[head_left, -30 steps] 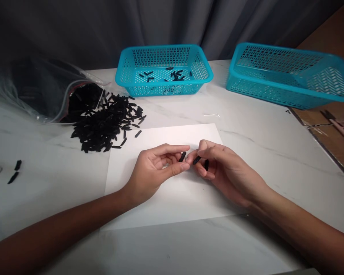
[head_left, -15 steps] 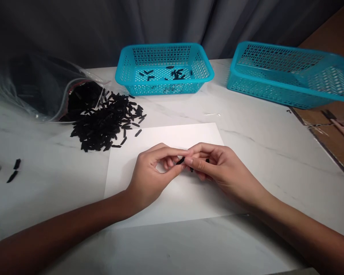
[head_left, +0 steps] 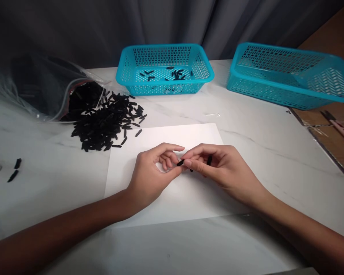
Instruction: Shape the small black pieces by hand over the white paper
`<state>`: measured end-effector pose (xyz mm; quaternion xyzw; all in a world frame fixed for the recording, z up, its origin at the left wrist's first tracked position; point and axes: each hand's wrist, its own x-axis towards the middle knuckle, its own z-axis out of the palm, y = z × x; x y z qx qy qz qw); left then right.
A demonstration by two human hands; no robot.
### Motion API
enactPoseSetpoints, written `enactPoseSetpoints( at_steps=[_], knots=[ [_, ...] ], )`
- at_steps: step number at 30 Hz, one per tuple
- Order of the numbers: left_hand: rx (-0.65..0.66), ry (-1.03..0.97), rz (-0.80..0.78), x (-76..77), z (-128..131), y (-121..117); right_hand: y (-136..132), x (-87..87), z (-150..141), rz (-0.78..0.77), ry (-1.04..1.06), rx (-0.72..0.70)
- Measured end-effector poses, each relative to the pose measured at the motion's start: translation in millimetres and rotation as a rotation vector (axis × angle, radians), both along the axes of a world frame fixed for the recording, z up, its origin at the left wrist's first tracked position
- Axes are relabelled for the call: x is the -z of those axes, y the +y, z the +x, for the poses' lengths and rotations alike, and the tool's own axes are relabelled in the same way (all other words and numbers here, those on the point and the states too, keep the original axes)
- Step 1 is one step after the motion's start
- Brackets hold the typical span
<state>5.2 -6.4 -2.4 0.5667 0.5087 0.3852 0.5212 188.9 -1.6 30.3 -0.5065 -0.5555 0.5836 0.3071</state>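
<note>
Both hands meet over a white sheet of paper (head_left: 149, 206). My right hand (head_left: 218, 162) pinches a short black stick-like piece (head_left: 180, 162) between thumb and forefinger. Another black piece (head_left: 209, 159) is tucked among its curled fingers, and a dark tip shows below the thumb. My left hand (head_left: 151, 172) has its forefinger raised apart from the thumb, the other fingers loosely curled. Its thumb lies close under the pinched piece; whether it touches is hard to tell. A heap of similar black pieces (head_left: 103, 124) spreads from a clear zip bag (head_left: 46, 89) at the left.
A blue basket (head_left: 164, 86) behind the hands holds several black pieces. Another blue basket (head_left: 275, 89) stands at the right back. Two black pieces (head_left: 15, 170) lie far left. Pink-handled scissors (head_left: 342, 130) rest on cardboard at the right, and a grey curtain (head_left: 172, 23) hangs behind.
My right hand has closed in on the left and turned, now pinching the piece near the left hand. My left forefinger touched the right fingertips half a second ago and has since lifted away.
</note>
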Motion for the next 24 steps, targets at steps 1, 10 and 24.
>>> enactPoseSetpoints(
  at_steps=[1, 10, 24],
  knots=[
    [0.0, -0.009, -0.003, -0.3, 0.1, 0.3, 0.7, 0.0, 0.4, -0.005, -0.007, 0.004],
    [0.009, -0.196, -0.034, -5.2, -2.9, 3.1, 5.6, 11.1, 6.1, -0.104, 0.039, 0.088],
    [-0.053, 0.088, -0.081, 15.0, -20.1, 9.4, 12.9, 20.7, -0.6, -0.115, 0.238, 0.106]
  ],
)
